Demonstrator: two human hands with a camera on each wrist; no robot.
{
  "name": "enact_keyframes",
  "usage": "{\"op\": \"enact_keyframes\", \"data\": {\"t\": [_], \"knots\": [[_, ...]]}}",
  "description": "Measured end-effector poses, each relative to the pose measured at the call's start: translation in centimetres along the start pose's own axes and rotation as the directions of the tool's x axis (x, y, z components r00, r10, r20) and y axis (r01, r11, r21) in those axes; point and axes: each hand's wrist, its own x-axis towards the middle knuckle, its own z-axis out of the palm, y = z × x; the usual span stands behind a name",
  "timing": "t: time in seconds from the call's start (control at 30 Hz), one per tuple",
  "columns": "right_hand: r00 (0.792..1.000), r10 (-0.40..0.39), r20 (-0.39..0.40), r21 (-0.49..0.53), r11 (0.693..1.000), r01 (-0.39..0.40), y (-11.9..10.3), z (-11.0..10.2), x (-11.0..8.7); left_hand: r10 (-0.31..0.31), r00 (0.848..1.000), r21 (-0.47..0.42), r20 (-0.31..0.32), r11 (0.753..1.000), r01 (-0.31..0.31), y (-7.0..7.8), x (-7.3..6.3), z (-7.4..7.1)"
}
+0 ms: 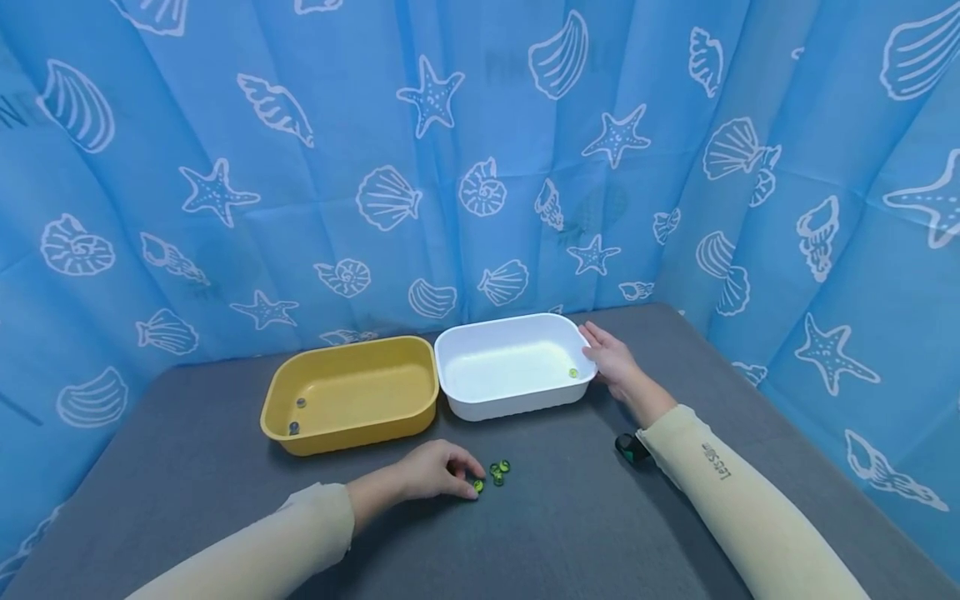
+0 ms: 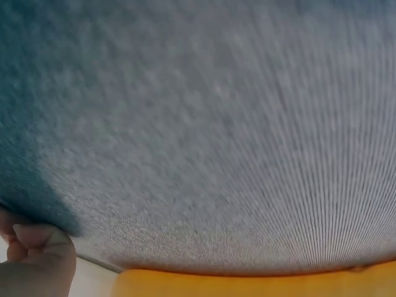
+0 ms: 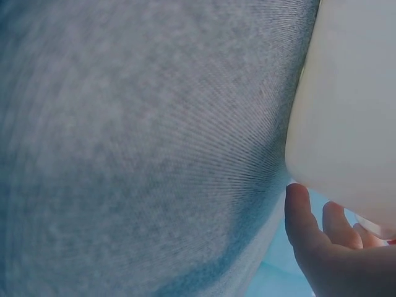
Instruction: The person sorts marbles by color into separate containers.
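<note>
My left hand (image 1: 435, 472) is low over the grey table, its thumb and forefinger pinching a small shiny green bead (image 1: 478, 485). Just to the right lies a little cluster of similar green beads (image 1: 499, 472). At the right end of the white basin (image 1: 480, 410), my right hand (image 1: 613, 360) holds the rim, thumb over the edge and fingers along the outer wall. Inside that basin, near the right end, sits one green bead (image 1: 573, 373). In the right wrist view, fingertips (image 3: 297, 193) meet the basin's rounded corner. The left wrist view shows only part of the left hand (image 2: 40, 257); its bead is hidden there.
A yellow basin (image 1: 352, 435) stands left against the white one, with two small grey beads (image 1: 294, 427) at its left end. A black object (image 1: 632, 447) shows beside the right sleeve. A blue seashell-print curtain (image 1: 427, 167) hangs behind the table (image 1: 570, 533).
</note>
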Motion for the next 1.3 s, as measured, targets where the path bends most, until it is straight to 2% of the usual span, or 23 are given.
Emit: {"op": "enact_keyframes", "data": {"t": [0.17, 0.47, 0.7, 0.97, 1.3], "knots": [[1.0, 0.003, -0.006, -0.001, 1.0, -0.003, -0.1, 0.0, -0.1, 0.01, 0.999, 0.014, 0.038, 1.0, -0.011, -0.2, 0.4, -0.2], [1.0, -0.003, -0.002, -0.021, 1.0, 0.003, -0.1, 0.2, -0.2, 0.014, 0.999, 0.044, 0.041, 0.999, -0.015, -0.2, 0.8, -0.3], [1.0, 0.001, -0.021, -0.045, 0.999, -0.002, -0.2, 0.2, -0.3, 0.032, 0.999, 0.004, 0.042, 0.999, -0.032, 0.1, 0.4, -0.6], [1.0, 0.001, -0.02, -0.045, 0.999, -0.001, -0.1, 0.2, -0.2, 0.019, 1.0, -0.041, 0.017, 0.999, -0.018, 0.9, 0.4, -0.9], [1.0, -0.007, -0.012, -0.046, 0.999, 0.007, -0.1, 0.0, -0.2, 0.073, 0.997, 0.0, -0.013, 0.997, -0.073, 3.1, 0.5, -2.4]]}}
